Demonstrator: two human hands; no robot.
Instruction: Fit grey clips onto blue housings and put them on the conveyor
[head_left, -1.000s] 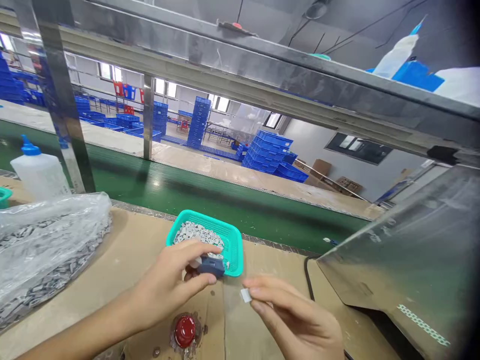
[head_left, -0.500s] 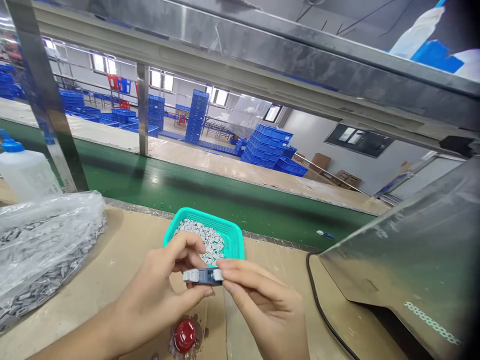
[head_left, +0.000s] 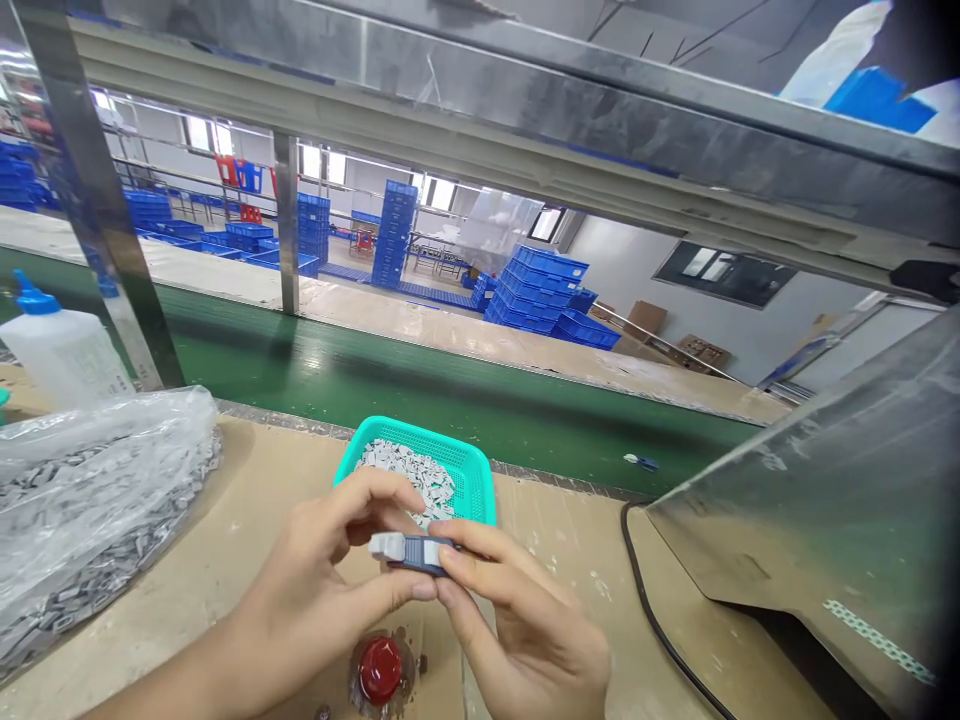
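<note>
Pinched close to the join, a steady hold, between the thumb and fingers of the left hand (head_left: 322, 570) and right hand (head_left: 525, 625), a dark blue housing (head_left: 424, 555) with a white clip (head_left: 386, 545), held above the surface (head_left: 570, 570) near its front edge, just short of a teal plastic basket (head_left: 484, 490).

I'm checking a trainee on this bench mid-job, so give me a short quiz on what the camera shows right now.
1. What do the left hand and right hand hold between them?
2. True or false: the teal basket holds small white pieces.
3. What colour is the round domed object on the cardboard below the hands?

Key: 1. A dark blue part with a white end. 2. True. 3. Red.
</note>
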